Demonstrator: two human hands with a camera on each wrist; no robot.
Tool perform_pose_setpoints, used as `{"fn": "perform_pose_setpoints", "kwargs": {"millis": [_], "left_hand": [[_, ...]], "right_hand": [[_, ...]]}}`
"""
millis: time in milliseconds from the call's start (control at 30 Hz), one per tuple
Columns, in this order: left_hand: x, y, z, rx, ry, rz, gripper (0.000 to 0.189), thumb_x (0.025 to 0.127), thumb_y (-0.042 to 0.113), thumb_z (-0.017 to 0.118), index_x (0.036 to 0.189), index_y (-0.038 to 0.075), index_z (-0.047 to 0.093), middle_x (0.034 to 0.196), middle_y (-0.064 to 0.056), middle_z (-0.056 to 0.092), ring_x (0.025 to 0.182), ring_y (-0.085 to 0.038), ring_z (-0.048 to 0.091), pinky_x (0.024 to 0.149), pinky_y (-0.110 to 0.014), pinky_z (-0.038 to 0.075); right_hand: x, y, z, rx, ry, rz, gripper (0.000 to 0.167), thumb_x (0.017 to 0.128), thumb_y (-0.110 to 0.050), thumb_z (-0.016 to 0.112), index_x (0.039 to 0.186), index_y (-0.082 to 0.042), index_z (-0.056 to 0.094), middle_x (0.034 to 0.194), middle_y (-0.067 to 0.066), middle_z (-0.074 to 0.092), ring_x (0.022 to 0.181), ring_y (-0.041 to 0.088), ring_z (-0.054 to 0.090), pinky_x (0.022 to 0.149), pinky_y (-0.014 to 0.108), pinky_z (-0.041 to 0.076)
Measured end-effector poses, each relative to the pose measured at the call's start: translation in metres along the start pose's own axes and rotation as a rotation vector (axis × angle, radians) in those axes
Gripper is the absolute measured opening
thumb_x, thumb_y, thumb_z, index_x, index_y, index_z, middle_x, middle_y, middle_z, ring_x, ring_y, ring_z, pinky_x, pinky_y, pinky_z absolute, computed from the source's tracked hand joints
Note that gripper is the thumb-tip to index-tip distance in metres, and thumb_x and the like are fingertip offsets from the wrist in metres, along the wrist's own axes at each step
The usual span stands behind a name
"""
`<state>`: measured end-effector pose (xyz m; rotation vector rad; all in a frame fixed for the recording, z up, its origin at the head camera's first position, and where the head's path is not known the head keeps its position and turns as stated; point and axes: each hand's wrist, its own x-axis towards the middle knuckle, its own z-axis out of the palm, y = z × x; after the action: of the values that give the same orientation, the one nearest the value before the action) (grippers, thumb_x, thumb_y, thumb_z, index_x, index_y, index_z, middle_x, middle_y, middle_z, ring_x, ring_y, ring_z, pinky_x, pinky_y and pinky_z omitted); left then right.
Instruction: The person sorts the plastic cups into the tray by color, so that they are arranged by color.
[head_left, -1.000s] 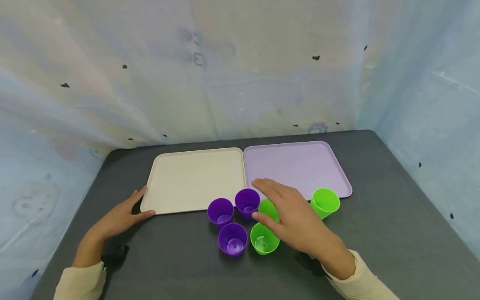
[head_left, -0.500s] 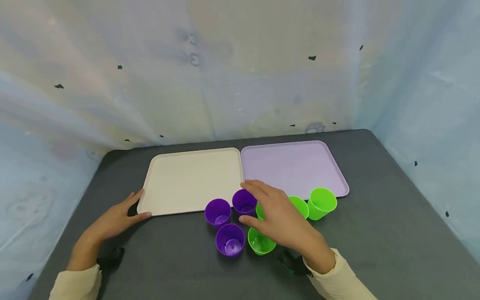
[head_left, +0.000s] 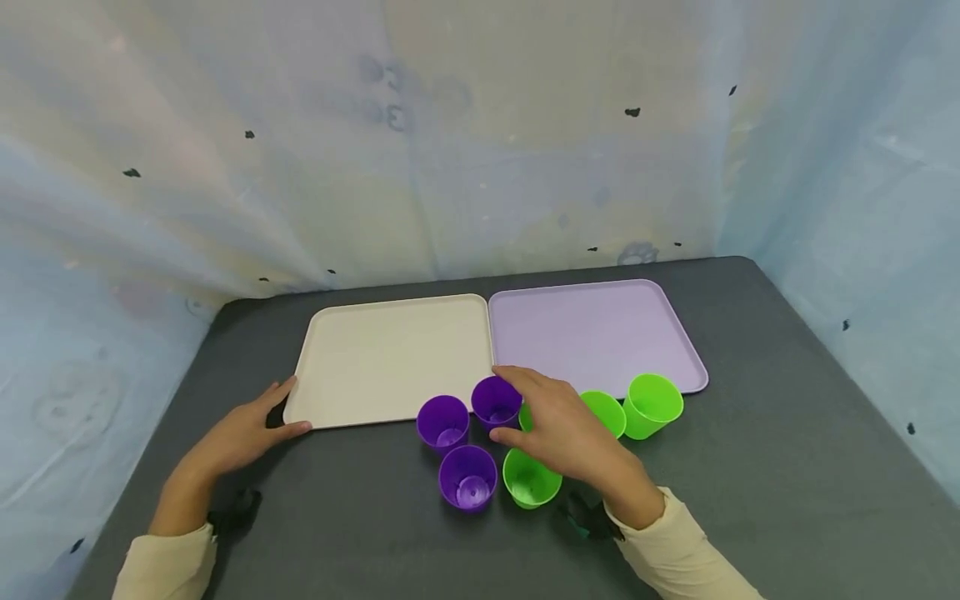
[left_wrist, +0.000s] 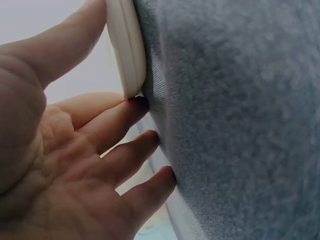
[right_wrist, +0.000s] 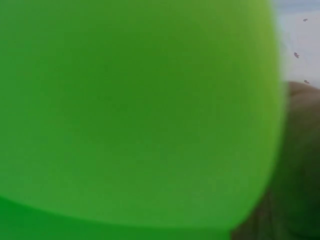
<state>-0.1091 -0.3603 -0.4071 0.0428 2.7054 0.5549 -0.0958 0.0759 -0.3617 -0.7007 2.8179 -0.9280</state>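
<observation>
My left hand (head_left: 236, 437) rests at the near left corner of the cream tray (head_left: 393, 358). In the left wrist view its fairly straight fingers (left_wrist: 117, 125) touch the dark cloth beside the tray's rim (left_wrist: 127, 45). Over the cups is my right hand (head_left: 566, 433), fingers extended and thumb apart. It partly covers a green cup (head_left: 527, 418); contact there is unclear. Purple cups stand left of it: one at the back (head_left: 497, 402), one at left (head_left: 442, 423), one in front (head_left: 468, 479). A green cup wall (right_wrist: 140, 110) fills the right wrist view, blurred.
A lilac tray (head_left: 592, 333) lies against the cream tray's right side. More green cups stand near it: one in front (head_left: 531, 479), one behind my right hand (head_left: 606, 410), one at far right (head_left: 652, 404). A pale curtain (head_left: 480, 142) hangs behind the dark table (head_left: 360, 525).
My right hand has shifted left across the cups, uncovering a green cup on its right. The left hand keeps its place at the cream tray's corner.
</observation>
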Motion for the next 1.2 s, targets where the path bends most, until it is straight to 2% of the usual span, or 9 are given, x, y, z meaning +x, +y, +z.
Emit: {"fn": "perform_pose_setpoints", "kwargs": {"millis": [367,633,1200], "left_hand": [[-0.0002,-0.0019,0.0001,0.004,0.007,-0.004,0.101,0.091,0.063,0.059,0.160,0.008,0.010,0.158,-0.038,0.013,0.137,-0.063,0.024,0.100,-0.075,0.033],[0.0015,-0.0019,0.0014,-0.003,0.008,-0.022,0.103,0.089,0.065,0.060,0.160,0.009,0.009,0.157,-0.039,0.013,0.138,-0.063,0.024,0.101,-0.075,0.032],[-0.0004,-0.0015,0.0001,-0.012,0.011,-0.002,0.101,0.091,0.063,0.059,0.161,0.010,0.008,0.159,-0.037,0.012,0.138,-0.063,0.024,0.101,-0.075,0.031]], "right_hand": [[-0.0001,0.0013,0.0060,-0.008,0.016,0.016,0.070,0.084,-0.035,0.080,0.144,-0.011,0.052,0.144,0.007,0.057,0.134,0.030,0.054,0.113,0.049,0.042],[0.0014,0.0019,0.0069,-0.018,0.023,0.048,0.075,0.084,-0.040,0.079,0.147,-0.012,0.048,0.143,0.008,0.059,0.133,0.031,0.055,0.112,0.050,0.042],[0.0046,0.0052,0.0045,-0.018,0.001,0.051,0.077,0.083,-0.043,0.079,0.147,-0.012,0.049,0.143,0.006,0.059,0.134,0.029,0.055,0.111,0.047,0.044]]}}
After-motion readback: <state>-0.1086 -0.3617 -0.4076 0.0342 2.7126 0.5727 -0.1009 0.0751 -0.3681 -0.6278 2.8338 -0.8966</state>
